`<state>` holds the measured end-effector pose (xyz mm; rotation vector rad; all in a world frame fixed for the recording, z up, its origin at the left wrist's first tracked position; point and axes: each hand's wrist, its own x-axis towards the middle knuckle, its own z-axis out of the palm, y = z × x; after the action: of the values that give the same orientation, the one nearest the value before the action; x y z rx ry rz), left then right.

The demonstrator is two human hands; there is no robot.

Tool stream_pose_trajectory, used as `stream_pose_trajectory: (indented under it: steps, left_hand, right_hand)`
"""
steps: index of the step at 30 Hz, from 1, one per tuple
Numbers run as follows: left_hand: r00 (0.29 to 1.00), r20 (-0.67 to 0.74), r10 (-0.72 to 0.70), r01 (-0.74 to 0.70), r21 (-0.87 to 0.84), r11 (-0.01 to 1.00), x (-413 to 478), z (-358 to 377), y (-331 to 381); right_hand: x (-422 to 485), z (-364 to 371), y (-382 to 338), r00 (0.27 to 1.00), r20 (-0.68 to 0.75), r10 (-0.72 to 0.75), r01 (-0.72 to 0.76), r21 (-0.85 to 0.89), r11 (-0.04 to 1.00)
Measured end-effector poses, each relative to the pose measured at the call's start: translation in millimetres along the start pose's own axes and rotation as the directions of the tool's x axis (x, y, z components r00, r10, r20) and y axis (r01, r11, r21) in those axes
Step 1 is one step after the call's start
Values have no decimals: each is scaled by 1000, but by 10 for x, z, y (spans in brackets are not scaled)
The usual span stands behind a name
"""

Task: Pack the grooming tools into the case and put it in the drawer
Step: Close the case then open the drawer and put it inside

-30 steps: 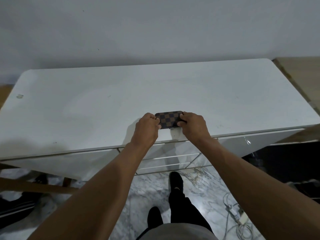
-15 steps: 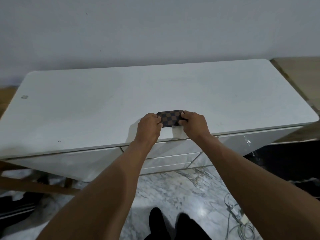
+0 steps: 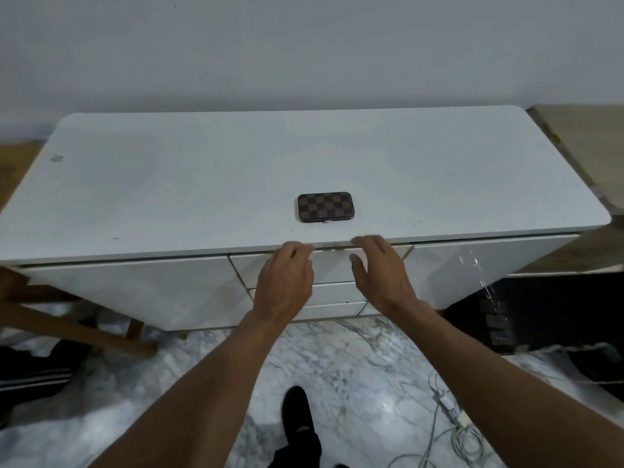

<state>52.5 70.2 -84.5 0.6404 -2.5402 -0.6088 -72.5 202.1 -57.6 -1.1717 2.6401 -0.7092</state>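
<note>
The brown checkered grooming case lies shut and flat on the white cabinet top, near its front edge. No hand touches it. My left hand and my right hand hover in front of the top centre drawer, just below the cabinet's front edge, fingers apart and holding nothing. The fingertips are at the upper lip of the drawer front; I cannot tell whether they touch it. The drawer is closed. No grooming tools are visible.
Two more closed drawers sit below the top one. A wooden frame stands at the lower left. White cables and an adapter lie on the marble floor at right. My dark shoe is below.
Both hands let go of the case and drew back towards me, dropping to the drawer front. The case stays on the cabinet top.
</note>
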Motion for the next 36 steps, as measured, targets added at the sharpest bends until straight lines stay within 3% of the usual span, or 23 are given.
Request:
stream_pose_trajectory:
  steps: [4,10,18,27,30,36]
  left_hand:
    - [988,140,-64,49,107,993,-221,136,-38]
    - [940,322,-111,29,249,968,-225,200,-208]
    - [958,277,-80,-17,334,942,-163,245,-407]
    - [959,277,-62,-11,254,967,-234,220,-454]
    - [953,286,-104,36,235,971,-393,197,-395]
    - [896,356,-265,219,167,961,-737,128,-135]
  right_hand:
    - [-212,189,65,986,168,5,12,-98,995]
    - [-101,384,43,981,192,22,13,-178,984]
    - [43,589,53,988,141,56,-24,-216,976]
    - [-15,566,77,995,92,34,-3,-319,948]
    - [-157,564,65,993,101,57,-27,-279,960]
    - [-543,484,58,961,249,122,-78,-180,981]
